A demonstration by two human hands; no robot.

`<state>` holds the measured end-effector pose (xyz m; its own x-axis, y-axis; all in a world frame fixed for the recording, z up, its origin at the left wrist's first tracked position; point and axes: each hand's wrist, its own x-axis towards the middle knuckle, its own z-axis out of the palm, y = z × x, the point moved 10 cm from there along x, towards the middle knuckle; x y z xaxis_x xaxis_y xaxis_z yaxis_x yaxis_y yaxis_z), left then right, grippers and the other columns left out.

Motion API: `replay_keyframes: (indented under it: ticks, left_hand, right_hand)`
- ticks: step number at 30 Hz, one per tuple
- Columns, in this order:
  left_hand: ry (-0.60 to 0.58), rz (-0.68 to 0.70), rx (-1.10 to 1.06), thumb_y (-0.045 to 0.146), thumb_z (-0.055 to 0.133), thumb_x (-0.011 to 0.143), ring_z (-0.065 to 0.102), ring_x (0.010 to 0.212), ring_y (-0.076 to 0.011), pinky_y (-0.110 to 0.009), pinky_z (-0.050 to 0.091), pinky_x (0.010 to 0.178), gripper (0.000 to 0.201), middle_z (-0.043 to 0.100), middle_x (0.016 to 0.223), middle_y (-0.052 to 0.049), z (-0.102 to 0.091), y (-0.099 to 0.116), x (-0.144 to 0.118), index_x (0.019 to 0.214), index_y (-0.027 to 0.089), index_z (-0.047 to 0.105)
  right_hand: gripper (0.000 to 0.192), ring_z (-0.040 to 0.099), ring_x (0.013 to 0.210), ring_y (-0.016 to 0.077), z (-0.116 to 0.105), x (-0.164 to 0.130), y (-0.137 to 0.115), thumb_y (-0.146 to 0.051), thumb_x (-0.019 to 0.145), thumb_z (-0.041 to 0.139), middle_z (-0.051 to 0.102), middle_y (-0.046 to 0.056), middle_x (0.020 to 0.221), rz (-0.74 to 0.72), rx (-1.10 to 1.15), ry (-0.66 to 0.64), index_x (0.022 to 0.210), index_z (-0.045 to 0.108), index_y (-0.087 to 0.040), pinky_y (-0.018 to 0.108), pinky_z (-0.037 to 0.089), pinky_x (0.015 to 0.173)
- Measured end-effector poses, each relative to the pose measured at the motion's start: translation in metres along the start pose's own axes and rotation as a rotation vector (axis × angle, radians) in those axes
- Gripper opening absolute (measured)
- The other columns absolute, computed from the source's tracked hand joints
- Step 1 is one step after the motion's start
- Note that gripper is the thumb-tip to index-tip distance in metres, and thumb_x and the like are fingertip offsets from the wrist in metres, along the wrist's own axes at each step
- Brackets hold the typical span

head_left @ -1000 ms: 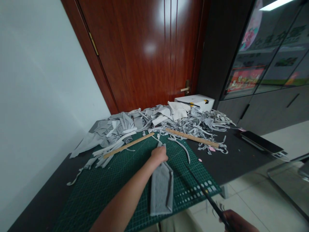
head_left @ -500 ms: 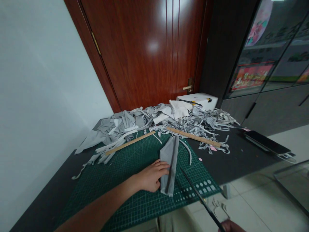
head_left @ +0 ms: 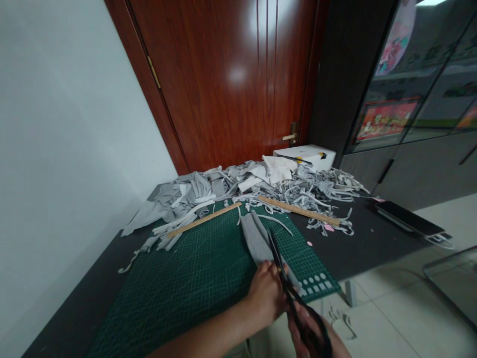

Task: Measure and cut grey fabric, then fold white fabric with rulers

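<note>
A strip of grey fabric lies slantwise on the green cutting mat. My left hand is closed on the strip's near part, its fingertips hidden behind the scissors and the fabric. In my right hand are the black scissors, fingers wrapped round the handles. The blades point away from me and lie over the strip's right side, slightly parted; whether they bite into the cloth I cannot tell. A thin pale cord of cloth curves beside the strip's far end.
Two wooden rulers lie before a heap of grey and white cloth scraps. A white box stands behind the heap. At the table's right edge rests a dark phone-like device with a white cable. A door and wall border the table.
My right hand has brought the scissors up and left over the mat to the fabric. My left hand has moved right and nearer, and the strip's near end has swung to the right.
</note>
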<state>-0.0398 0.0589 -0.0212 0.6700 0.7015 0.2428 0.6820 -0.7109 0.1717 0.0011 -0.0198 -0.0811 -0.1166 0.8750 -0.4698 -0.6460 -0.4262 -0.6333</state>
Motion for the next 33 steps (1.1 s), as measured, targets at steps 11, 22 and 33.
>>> replay_keyframes:
  ticks: [11, 22, 33]
  left_hand:
    - [0.013, 0.224, 0.209, 0.040, 0.045, 0.094, 0.048, 0.121, -0.0259, -0.039, 0.040, 0.100, 0.036, 0.057, 0.128, -0.010, -0.029, -0.006, -0.054, 0.120, 0.018, 0.058]
    - [-0.084, 0.396, 0.031, 0.030, 0.057, 0.086, 0.056, 0.105, -0.0201, -0.036, 0.042, 0.101, 0.022, 0.063, 0.113, -0.008, -0.050, -0.008, -0.082, 0.103, 0.017, 0.059]
    - [0.013, 0.437, 0.032, 0.036, 0.052, 0.092, 0.050, 0.119, -0.0222, -0.035, 0.042, 0.103, 0.033, 0.062, 0.121, -0.009, -0.052, -0.013, -0.107, 0.117, 0.016, 0.059]
  right_hand:
    - [0.056, 0.034, 0.035, 0.0014, -0.014, 0.016, 0.000, -0.060, 0.052, 0.080, 0.052, -0.007, 0.054, 0.142, -0.112, -0.073, 0.079, 0.061, -0.015, 0.013, 0.022, 0.030]
    - [0.055, 0.037, 0.039, 0.0023, -0.010, 0.009, -0.008, -0.063, 0.053, 0.078, 0.049, -0.008, 0.055, 0.149, -0.324, -0.043, 0.069, 0.048, -0.019, 0.014, 0.019, 0.034]
    - [0.049, 0.037, 0.042, 0.0018, -0.006, 0.001, -0.016, -0.058, 0.061, 0.076, 0.049, -0.007, 0.059, 0.087, -0.338, -0.012, 0.074, 0.053, -0.017, 0.015, 0.018, 0.038]
